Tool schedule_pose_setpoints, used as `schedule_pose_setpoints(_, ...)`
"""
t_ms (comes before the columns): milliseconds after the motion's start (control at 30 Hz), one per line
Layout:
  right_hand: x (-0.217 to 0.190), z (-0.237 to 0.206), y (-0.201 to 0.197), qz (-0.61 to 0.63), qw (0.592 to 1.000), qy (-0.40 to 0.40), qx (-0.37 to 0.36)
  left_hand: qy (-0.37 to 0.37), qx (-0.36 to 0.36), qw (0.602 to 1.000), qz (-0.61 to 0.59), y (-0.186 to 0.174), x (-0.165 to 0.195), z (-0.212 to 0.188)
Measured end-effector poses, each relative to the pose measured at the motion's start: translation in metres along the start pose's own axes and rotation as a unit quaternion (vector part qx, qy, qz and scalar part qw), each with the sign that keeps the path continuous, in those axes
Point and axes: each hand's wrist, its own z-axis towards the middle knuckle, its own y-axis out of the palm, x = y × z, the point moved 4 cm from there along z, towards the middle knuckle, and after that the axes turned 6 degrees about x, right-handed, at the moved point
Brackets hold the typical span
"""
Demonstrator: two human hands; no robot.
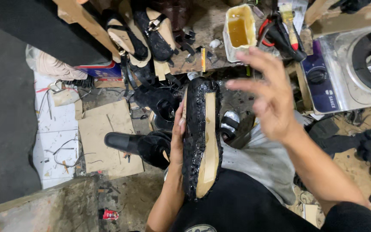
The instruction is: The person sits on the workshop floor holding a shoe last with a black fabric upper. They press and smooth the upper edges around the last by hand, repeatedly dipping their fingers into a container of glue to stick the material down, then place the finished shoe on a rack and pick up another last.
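My left hand (177, 137) grips the side of an upturned shoe (200, 137), holding it sole-up against my lap. The shoe has a tan insole board down the middle with glossy black upper material folded over its edges. My right hand (269, 96) hovers open just right of the shoe's toe, fingers spread, holding nothing. A yellowish tub of amber glue (239, 30) sits on the bench beyond the right hand's fingertips, with a brush (289, 23) beside it.
Several black sandals (140, 32) lie on the cluttered bench, and a black shoe (138, 146) rests on the floor at left by cardboard sheets (104, 129). A gas stove (353, 64) stands at right. Red-handled pliers (265, 30) lie near the glue.
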Motion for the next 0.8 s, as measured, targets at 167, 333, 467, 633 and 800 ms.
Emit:
schedule_pose_setpoints(167,-0.036,-0.014,0.012,0.01,1.0,-0.003,-0.022,0.006,-0.042,0.999,0.012,0.012,0.001,-0.007)
schedule_pose_setpoints(333,-0.045,-0.02,0.019,-0.089,0.995,-0.029,-0.023,0.037,-0.037,0.998,0.039,0.012,0.004,-0.008)
schedule_pose_setpoints(467,-0.046,-0.02,0.014,-0.15,0.987,-0.054,0.009,0.031,-0.032,0.998,0.037,0.011,0.006,-0.011)
schedule_pose_setpoints(633,-0.044,-0.016,0.014,-0.2,0.975,-0.095,-0.002,0.036,-0.02,0.997,0.06,0.014,0.01,-0.012)
schedule_pose_setpoints(800,-0.041,-0.012,0.013,-0.186,0.979,-0.074,-0.022,0.018,-0.024,0.998,0.059,0.018,0.011,-0.017)
